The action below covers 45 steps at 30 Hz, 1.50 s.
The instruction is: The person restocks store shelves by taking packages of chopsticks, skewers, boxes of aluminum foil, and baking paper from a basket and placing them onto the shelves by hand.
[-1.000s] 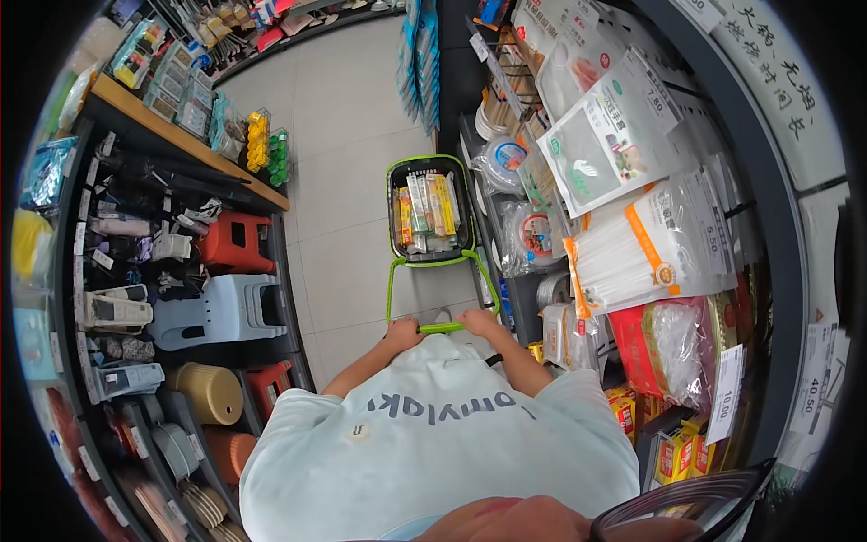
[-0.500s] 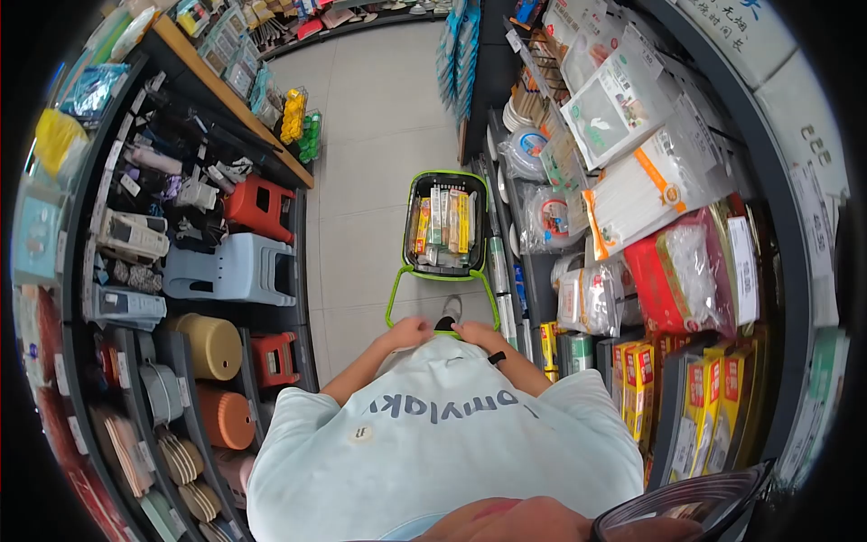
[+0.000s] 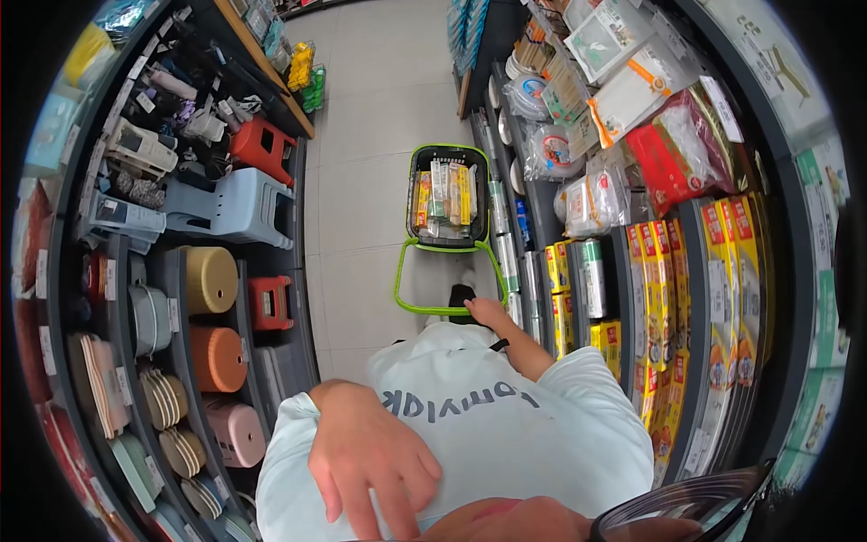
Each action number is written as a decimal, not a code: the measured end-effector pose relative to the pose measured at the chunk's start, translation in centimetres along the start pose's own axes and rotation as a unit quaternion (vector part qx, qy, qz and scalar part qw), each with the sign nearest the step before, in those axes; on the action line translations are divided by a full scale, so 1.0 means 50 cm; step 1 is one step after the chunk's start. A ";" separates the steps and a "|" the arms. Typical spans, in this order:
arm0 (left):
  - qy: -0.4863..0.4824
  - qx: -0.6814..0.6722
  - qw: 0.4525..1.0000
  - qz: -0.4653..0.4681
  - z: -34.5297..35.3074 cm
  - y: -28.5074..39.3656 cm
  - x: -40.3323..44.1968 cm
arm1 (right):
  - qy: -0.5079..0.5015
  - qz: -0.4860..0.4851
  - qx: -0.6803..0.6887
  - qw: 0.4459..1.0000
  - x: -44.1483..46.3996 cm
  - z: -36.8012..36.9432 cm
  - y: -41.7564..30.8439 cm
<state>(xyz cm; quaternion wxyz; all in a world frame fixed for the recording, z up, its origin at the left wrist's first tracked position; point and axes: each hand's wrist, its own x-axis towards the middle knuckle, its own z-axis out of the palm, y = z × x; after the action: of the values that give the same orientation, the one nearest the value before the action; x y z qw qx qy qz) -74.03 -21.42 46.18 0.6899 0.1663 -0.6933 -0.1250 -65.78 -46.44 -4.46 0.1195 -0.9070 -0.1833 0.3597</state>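
A black shopping basket (image 3: 413,203) with a bright green rim stands on the floor ahead of me, holding several narrow yellow, white and green boxes (image 3: 442,197). Its long green pull handle (image 3: 398,275) stretches back toward my body. My right hand (image 3: 488,313) is closed around the right part of the handle's near bar. Up close at my chest is my left hand (image 3: 372,461), with its fingers apart over the pale shirt (image 3: 506,425). Nothing shows in that hand, and its fingertips are partly cut off at the lower edge.
Shelves line both sides of a tiled aisle (image 3: 357,117). To my left are stools (image 3: 244,208), umbrellas and round bins (image 3: 217,359). On my right hang bagged goods (image 3: 677,149) above rows of yellow boxes (image 3: 655,298). A person's shoe (image 3: 468,282) shows beside the handle.
My left hand has let go of the handle and come up to my chest. The right hand stays on the handle, which now sits slightly further right. The shelves have shifted in view.
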 end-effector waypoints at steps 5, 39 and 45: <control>-0.080 0.005 0.997 0.010 0.144 -0.014 0.010 | -0.061 0.021 0.009 0.998 -0.074 0.077 0.018; 0.003 0.354 0.427 -0.832 0.863 -0.783 -0.704 | -0.068 -0.022 -0.028 0.997 -0.851 0.483 0.191; -0.018 0.404 0.490 -0.773 0.871 -0.806 -0.683 | -0.074 0.006 -0.014 0.997 -0.904 0.477 0.203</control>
<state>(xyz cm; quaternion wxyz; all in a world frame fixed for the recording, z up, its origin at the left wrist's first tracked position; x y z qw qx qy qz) -115.42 -46.92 -2.05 0.1614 0.8934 -0.2739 -0.3176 -110.36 -72.53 2.51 0.0909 -0.8805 -0.1914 0.4240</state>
